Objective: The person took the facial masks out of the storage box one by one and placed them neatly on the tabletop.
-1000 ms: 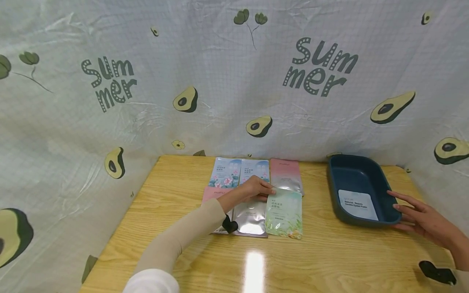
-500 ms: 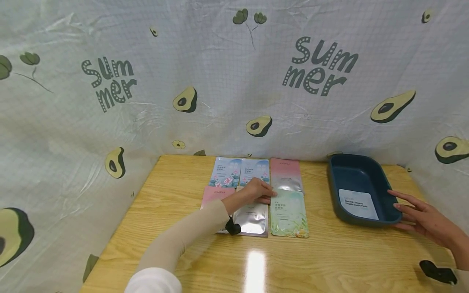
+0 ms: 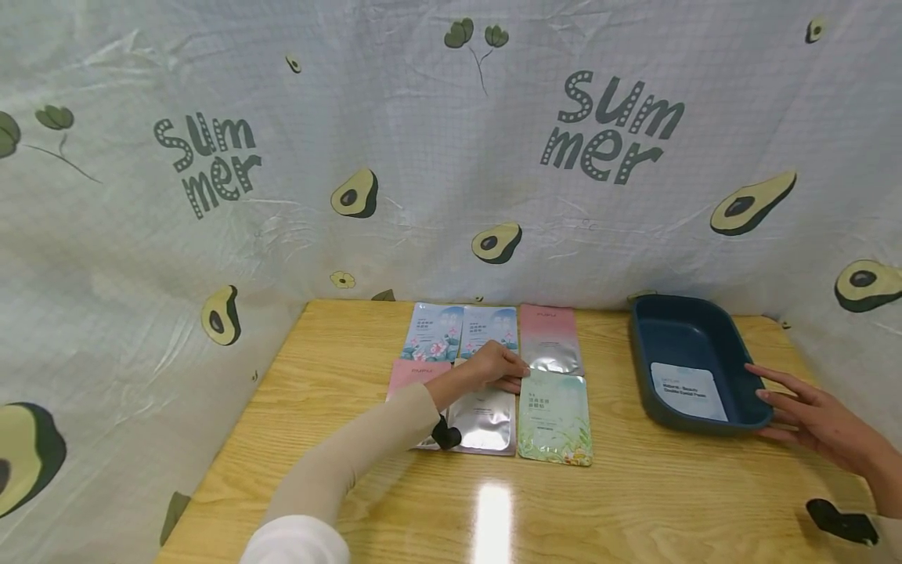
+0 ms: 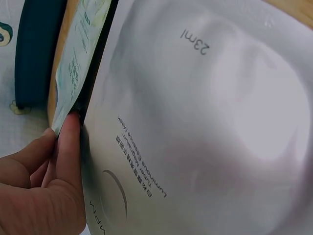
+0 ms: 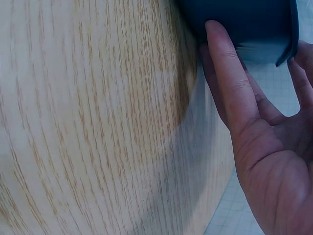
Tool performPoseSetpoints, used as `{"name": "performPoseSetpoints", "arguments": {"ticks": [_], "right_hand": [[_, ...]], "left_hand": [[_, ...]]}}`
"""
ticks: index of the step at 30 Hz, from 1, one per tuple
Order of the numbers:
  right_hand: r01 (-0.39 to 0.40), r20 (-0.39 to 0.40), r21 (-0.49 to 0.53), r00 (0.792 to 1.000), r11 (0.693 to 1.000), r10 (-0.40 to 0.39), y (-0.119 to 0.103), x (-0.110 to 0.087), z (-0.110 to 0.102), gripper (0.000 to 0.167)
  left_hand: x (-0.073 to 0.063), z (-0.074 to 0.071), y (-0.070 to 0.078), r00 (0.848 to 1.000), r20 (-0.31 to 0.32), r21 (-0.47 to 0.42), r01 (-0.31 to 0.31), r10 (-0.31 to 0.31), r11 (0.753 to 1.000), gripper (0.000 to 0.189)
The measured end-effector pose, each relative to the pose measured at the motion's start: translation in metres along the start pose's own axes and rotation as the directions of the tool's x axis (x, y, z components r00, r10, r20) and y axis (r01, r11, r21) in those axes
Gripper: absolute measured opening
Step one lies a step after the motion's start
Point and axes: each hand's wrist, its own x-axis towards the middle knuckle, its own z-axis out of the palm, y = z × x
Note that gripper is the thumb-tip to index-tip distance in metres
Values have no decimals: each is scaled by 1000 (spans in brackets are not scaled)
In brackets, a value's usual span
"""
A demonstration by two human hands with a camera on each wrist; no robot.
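Observation:
My left hand (image 3: 488, 368) pinches the top left corner of a green sheet mask packet (image 3: 554, 419) between thumb and fingers. In the left wrist view the green packet (image 4: 80, 58) stands tilted, beside a silver mask packet (image 4: 195, 122). That silver packet (image 3: 486, 423) lies to its left on the table, partly under my hand. My right hand (image 3: 820, 419) rests its extended fingers against the right side of a dark blue plastic bin (image 3: 651, 392). A white packet (image 3: 688, 392) lies inside the bin. In the right wrist view straight fingers (image 5: 234, 83) touch the bin's wall (image 5: 254, 24).
Two blue floral mask packets (image 3: 431, 333) and a pink-and-silver one (image 3: 550, 337) lie in the back row. Another pink packet (image 3: 419, 372) is partly hidden by my left arm. A printed curtain (image 3: 423, 117) hangs behind the wooden table (image 3: 338, 360).
The green packet has shifted slightly right, apart from the silver one, with my left hand still pinching its corner. Its lower edge has since come a little nearer. My right hand stays at the bin.

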Motion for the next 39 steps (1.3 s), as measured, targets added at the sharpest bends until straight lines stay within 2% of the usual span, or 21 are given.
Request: {"name": "performPoseSetpoints", "arguments": {"ticks": [14,24,31,39], "right_hand": [[-11,1,17,1000,1000,11,0,1,0,50],[-21,-8,8,1000,1000,21,-1,0,1,50],[-6,6,18,1000,1000,6,-2,0,1,50],[-13,-3,-7,1000,1000,13,-3,0,2,50]], "left_hand": [[-3,1,5,998,-66,-1,23,-23,1000,16],[-3,0,6,999,-24,31,24,-23,999,18],[-6,0,8,1000,-25,46,18,-16,999,20],[-12,-5,13,1000,-7,43,-20,20,999,22]]}}
